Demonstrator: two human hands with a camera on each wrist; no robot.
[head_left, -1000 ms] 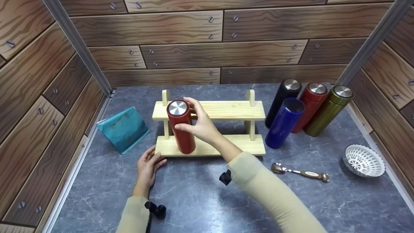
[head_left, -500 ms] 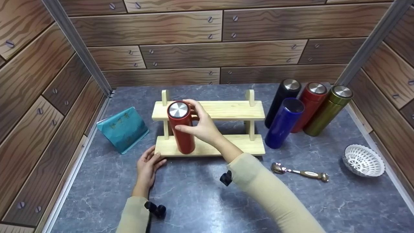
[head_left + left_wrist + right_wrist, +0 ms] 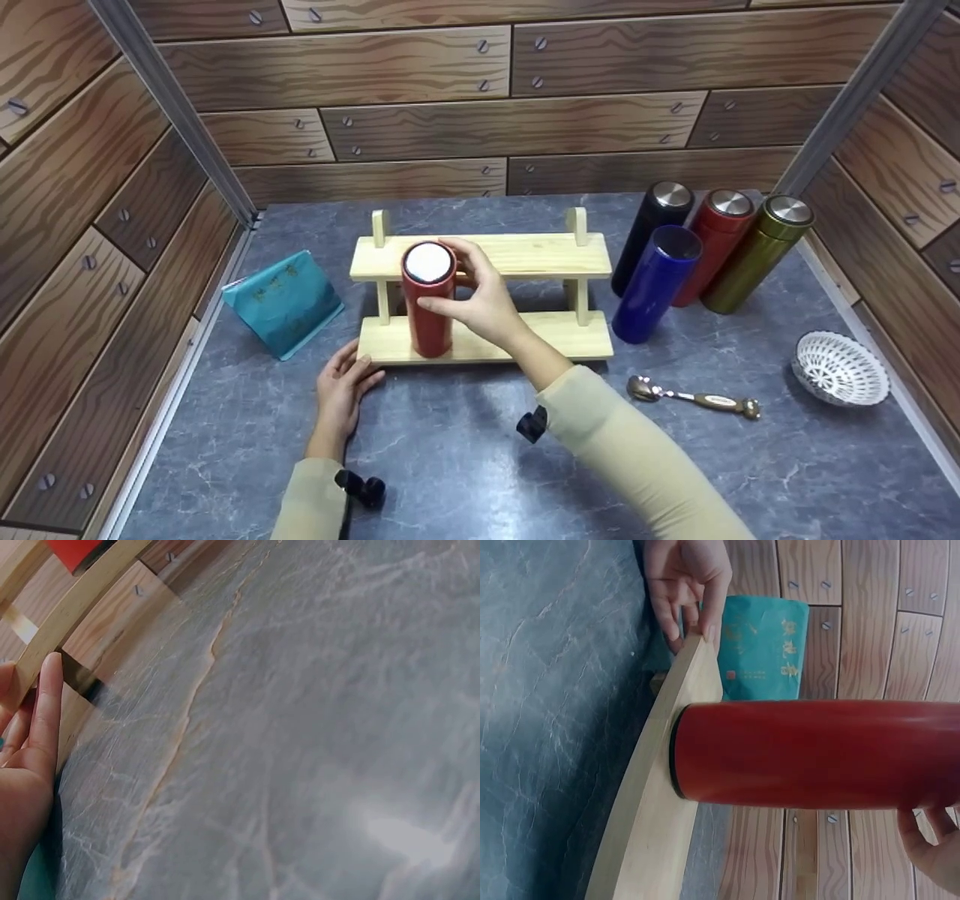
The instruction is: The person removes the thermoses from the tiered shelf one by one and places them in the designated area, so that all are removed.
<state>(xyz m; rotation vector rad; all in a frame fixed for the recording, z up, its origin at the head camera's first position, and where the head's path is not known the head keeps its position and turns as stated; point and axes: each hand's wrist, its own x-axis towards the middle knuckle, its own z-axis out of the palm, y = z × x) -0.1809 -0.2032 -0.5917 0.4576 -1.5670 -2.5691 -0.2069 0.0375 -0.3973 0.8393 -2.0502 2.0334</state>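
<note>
A red thermos flask (image 3: 430,326) with a shiny metal lid stands on the lower shelf of a two-tier pale wooden rack (image 3: 540,330). My right hand (image 3: 486,300) grips the flask's upper part from the right, thumb in front and fingers behind. In the right wrist view the flask's dark base (image 3: 676,754) meets the shelf board. At the rack's lower left front corner, my left hand (image 3: 341,394) holds the board's end, thumb on top. The left wrist view shows this hand (image 3: 28,780) at the board, its lower fingers partly hidden.
Right of the rack stand a blue flask (image 3: 656,285), a black flask (image 3: 645,240), another red flask (image 3: 716,240) and an olive-green flask (image 3: 757,255). Nearer lie an ice-cream scoop-like spoon (image 3: 697,397) and a white openwork bowl (image 3: 840,367). A teal pouch (image 3: 285,307) stands left.
The flask's top has shifted slightly right and toward me, its base staying on the lower shelf, with my right hand moving along. My left hand remains at the rack's corner.
</note>
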